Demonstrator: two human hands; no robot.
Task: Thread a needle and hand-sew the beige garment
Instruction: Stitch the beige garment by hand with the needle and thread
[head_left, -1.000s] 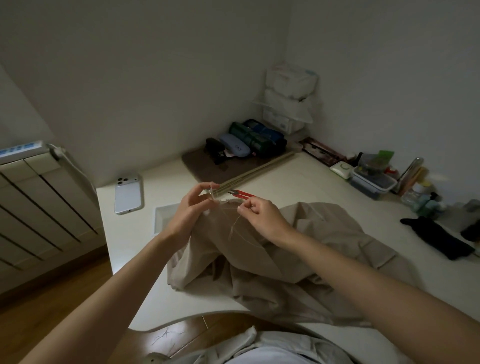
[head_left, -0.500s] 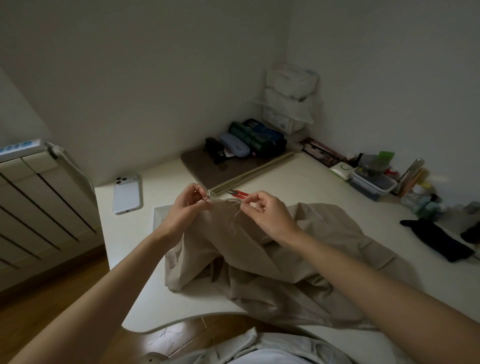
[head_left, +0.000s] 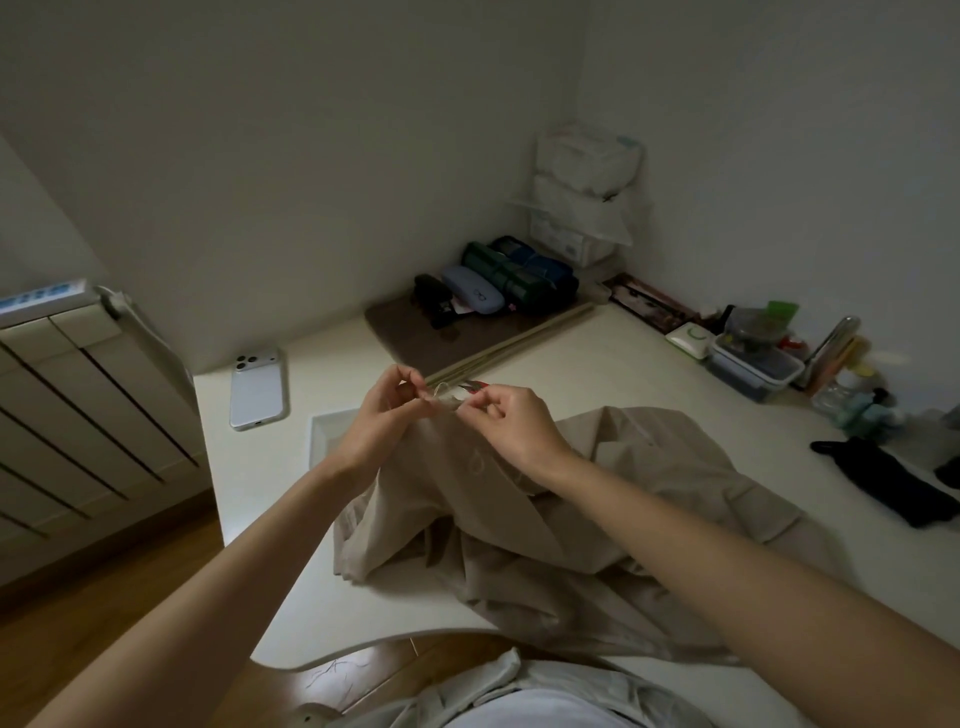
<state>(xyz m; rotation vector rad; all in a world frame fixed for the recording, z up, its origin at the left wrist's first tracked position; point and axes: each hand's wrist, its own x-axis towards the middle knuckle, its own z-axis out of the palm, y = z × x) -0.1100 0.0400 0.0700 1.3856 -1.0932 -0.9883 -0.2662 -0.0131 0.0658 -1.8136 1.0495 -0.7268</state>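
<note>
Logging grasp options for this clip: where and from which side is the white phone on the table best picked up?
Probably grip the white phone across its two long edges at mid-length, from above. It lies flat, back up, with bare table beside it, so only the thin edges offer purchase. The left hand is nearer, though busy pinching the beige garment.

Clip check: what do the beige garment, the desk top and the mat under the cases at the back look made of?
Beige garment: thin woven cloth, matte; it drapes in soft folds and creases. Desk top: smooth, hard cream board with a faint sheen, probably laminate; the core is unseen. Mat: dark brown, flat and dull, perhaps felt or leatherette; too dim to tell.
</note>
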